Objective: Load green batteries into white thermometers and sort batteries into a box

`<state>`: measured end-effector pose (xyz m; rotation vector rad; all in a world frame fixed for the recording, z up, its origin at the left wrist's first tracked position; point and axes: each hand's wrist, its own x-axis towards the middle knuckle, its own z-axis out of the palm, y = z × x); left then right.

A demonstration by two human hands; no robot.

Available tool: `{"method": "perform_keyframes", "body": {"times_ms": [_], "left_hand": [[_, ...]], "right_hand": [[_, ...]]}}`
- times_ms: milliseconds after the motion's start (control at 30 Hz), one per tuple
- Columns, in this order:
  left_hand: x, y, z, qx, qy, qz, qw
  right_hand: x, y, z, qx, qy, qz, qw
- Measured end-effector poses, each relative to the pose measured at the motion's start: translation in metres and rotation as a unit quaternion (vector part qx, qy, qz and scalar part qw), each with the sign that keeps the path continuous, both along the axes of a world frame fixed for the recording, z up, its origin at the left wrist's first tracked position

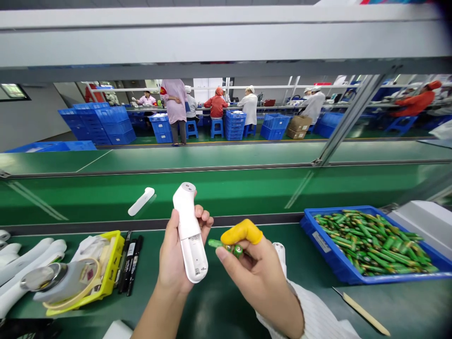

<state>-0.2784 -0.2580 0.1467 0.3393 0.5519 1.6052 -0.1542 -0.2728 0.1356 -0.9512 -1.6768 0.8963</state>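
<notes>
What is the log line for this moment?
left hand: white plastic handheld device, compartment open; right hand: green cylindrical batteries, yellow finger cot; blue rectangular tray: more batteries

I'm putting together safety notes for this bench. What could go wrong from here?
The right hand pinches green batteries together; one might slip out. The compartment of the white handheld device is open, so its metal contacts could get bent. The pointed tool lies with its tip toward the right sleeve and could snag it.
</notes>
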Motion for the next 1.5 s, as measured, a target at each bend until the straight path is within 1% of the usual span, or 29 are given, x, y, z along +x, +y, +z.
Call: {"method": "perform_keyframes", "body": {"times_ms": [33, 100, 167, 200, 233, 267, 300, 367, 400, 433, 467, 533, 667, 733, 833, 1000, 1133, 1200, 1300, 1367, 1433, 1500], "left_hand": [[0.001, 0.000, 0.000, 0.002, 0.000, -0.001, 1.000], [0.001, 0.000, -0.001, 0.012, -0.001, 0.003, 1.000], [0.001, 0.000, -0.001, 0.026, 0.001, 0.018, 0.999], [0.000, 0.000, 0.000, 0.035, 0.005, 0.027, 0.999], [0.000, -0.001, 0.000, 0.045, 0.009, 0.033, 0.998], [-0.001, -0.001, 0.000, 0.056, 0.014, 0.035, 0.998], [-0.001, -0.003, 0.000, 0.070, 0.021, 0.030, 0.997], [0.000, -0.005, -0.001, 0.103, 0.042, 0.003, 0.994], [0.001, -0.007, -0.002, 0.119, 0.056, -0.013, 0.991], [0.002, -0.008, -0.003, 0.132, 0.070, -0.025, 0.989], [0.003, -0.009, -0.003, 0.138, 0.080, -0.030, 0.987], [0.004, -0.008, -0.004, 0.126, 0.080, -0.023, 0.989], [0.003, -0.004, -0.001, 0.075, 0.035, 0.016, 0.996], [0.002, -0.002, 0.000, 0.072, 0.028, 0.026, 0.997], [0.003, -0.001, 0.000, 0.081, 0.037, 0.023, 0.996], [0.009, -0.007, -0.004, 0.086, 0.087, 0.021, 0.992], [0.011, -0.012, -0.004, 0.080, 0.106, -0.010, 0.991], [0.008, -0.011, -0.002, 0.091, 0.101, 0.014, 0.991], [0.001, -0.007, -0.001, 0.104, 0.083, 0.069, 0.989], [-0.002, -0.004, -0.002, 0.112, 0.081, 0.087, 0.987], [-0.002, -0.003, -0.002, 0.121, 0.091, 0.083, 0.985], [0.001, -0.006, -0.003, 0.121, 0.105, 0.059, 0.985]], "right_hand": [[-0.001, -0.001, 0.000, 0.032, 0.005, 0.002, 0.999], [-0.003, -0.001, 0.001, 0.125, -0.042, 0.029, 0.991], [-0.005, -0.002, 0.003, 0.211, -0.115, 0.062, 0.969], [-0.005, -0.002, 0.003, 0.233, -0.141, 0.074, 0.959], [-0.005, -0.002, 0.004, 0.231, -0.156, 0.084, 0.957], [-0.006, -0.002, 0.003, 0.202, -0.160, 0.092, 0.962], [-0.006, -0.002, 0.002, 0.151, -0.153, 0.097, 0.972], [-0.007, -0.001, -0.001, 0.022, -0.112, 0.118, 0.986], [-0.008, 0.000, -0.003, -0.038, -0.085, 0.128, 0.987], [-0.009, 0.001, -0.005, -0.083, -0.060, 0.135, 0.986], [-0.009, 0.003, -0.006, -0.111, -0.038, 0.135, 0.984], [-0.008, 0.007, -0.005, -0.135, -0.004, 0.137, 0.981], [0.004, 0.017, 0.007, -0.168, 0.097, 0.167, 0.967], [0.012, 0.019, 0.013, -0.176, 0.128, 0.146, 0.965], [0.017, 0.015, 0.017, -0.168, 0.128, 0.102, 0.972], [0.007, 0.006, 0.011, -0.121, 0.152, 0.054, 0.979], [0.003, 0.005, 0.009, -0.070, 0.103, 0.028, 0.992], [0.006, 0.005, 0.011, -0.051, 0.058, 0.040, 0.996], [0.013, 0.005, 0.016, -0.022, -0.037, 0.100, 0.994], [0.017, 0.004, 0.019, -0.014, -0.075, 0.129, 0.989], [0.018, 0.004, 0.021, -0.021, -0.051, 0.129, 0.990], [0.018, 0.005, 0.021, -0.037, 0.013, 0.105, 0.994]]}}
